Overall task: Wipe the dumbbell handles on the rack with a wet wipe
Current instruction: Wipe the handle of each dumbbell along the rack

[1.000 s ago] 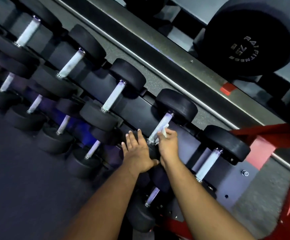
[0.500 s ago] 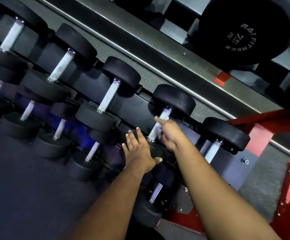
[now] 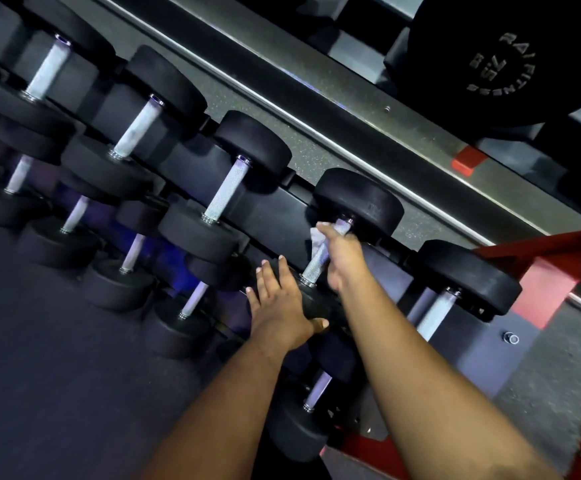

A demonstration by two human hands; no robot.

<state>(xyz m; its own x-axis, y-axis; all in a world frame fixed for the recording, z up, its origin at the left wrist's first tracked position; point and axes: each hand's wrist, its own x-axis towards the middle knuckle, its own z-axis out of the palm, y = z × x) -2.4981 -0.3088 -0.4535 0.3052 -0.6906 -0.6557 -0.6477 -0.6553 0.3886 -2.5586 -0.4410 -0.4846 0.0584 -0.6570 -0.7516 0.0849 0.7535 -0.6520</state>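
A person's right hand (image 3: 342, 258) is curling its fingers (image 3: 327, 230) around a wet wipe (image 3: 316, 241) on a dumbbell handle (image 3: 318, 261) at the rack's right; the left hand (image 3: 282, 303), fingers spread flat, is resting on the near weight head (image 3: 311, 304).

Bare forearms (image 3: 420, 375), no sleeves

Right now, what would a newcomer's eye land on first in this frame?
Probably the right hand at centre, gripping a white wipe around a dumbbell handle, with the left hand resting flat on that dumbbell's near end. Next, the row of dumbbells running up-left, and a big black weight plate top right.
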